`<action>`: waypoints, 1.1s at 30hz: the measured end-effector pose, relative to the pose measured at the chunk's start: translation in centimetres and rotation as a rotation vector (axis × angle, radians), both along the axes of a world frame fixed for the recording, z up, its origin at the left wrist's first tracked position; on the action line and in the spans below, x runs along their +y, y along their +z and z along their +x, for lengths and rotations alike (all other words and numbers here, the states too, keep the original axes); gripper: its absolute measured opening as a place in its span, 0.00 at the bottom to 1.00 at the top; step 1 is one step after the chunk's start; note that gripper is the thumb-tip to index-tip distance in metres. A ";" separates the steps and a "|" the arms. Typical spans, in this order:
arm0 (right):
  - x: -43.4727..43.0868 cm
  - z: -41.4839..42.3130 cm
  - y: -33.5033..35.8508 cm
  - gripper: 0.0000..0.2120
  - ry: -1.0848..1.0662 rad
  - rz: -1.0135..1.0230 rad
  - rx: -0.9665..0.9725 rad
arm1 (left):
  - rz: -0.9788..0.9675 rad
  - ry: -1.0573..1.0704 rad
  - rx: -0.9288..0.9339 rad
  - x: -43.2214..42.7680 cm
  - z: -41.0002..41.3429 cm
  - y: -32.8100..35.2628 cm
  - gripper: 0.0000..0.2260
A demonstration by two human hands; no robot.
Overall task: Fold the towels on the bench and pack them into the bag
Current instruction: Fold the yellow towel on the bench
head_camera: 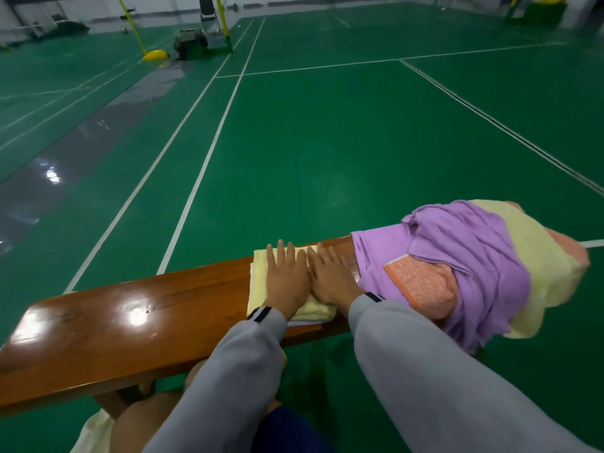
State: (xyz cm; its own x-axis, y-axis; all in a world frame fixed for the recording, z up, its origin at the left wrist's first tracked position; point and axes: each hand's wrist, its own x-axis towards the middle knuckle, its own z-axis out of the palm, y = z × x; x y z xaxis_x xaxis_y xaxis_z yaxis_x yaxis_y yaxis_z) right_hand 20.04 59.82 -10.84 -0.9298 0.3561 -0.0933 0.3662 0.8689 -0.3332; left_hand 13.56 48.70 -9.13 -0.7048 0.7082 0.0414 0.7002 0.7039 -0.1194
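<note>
Left hand (287, 276) and right hand (333, 277), fingers straight, flatten 1 folded yellow towel (259, 268); towel pile (474, 246) at 3 o'clock likely next.

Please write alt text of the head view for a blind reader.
A person's left hand and right hand press flat, side by side, on a folded yellow towel on a wooden bench. To its right lies a heap of unfolded towels, purple, orange and yellow; a green court floor lies behind.
</note>
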 end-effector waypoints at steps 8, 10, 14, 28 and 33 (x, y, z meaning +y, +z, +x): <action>6.8 7.6 0.5 0.25 -0.187 -0.003 -0.100 | 0.070 -0.329 -0.150 7.9 5.8 -0.2 0.11; 8.0 9.2 0.2 0.24 -0.242 0.009 -0.131 | 0.030 -0.291 -0.212 9.6 6.8 -1.2 0.12; 9.5 12.0 -0.7 0.19 -0.260 0.017 -0.153 | 0.079 -0.130 -0.260 11.1 8.0 -3.0 0.19; 10.6 13.0 0.6 0.21 -0.466 0.227 -0.017 | 0.766 0.142 -0.579 11.2 3.8 6.3 0.13; 10.1 13.4 1.0 0.23 -0.432 0.158 -0.118 | 1.173 0.264 -0.907 11.1 3.0 11.7 0.12</action>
